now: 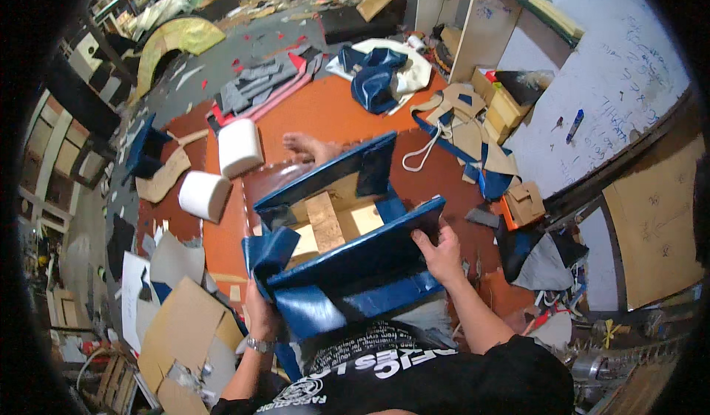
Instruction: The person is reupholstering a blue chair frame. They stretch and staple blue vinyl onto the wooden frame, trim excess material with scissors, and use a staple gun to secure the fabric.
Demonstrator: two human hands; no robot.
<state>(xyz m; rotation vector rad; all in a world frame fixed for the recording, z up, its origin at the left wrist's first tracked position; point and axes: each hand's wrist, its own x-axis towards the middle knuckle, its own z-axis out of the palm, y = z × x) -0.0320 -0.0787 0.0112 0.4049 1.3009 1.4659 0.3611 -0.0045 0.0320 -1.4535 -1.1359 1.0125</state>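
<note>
Between my hands is a wooden frame covered in glossy blue vinyl [310, 308], tilted, with two long padded sides and an open middle. Bare wood strips [324, 223] show inside it. My left hand [259, 313] grips its near left corner beside a loose flap of the vinyl; most of those fingers are hidden. My right hand [441, 251] is closed on the right end of the near side, thumb on the inner face. A bare foot [310, 147] rests on the floor just beyond the far side of the frame.
Two white padded blocks [240, 147] lie left of the frame on an orange-brown sheet [296, 112]. Grey and red fabric [259, 86], blue vinyl pieces [377, 79] and tan scraps with a white cord [451, 116] lie beyond. Cardboard [181, 334] is at the left; a white board [592, 82] stands at the right.
</note>
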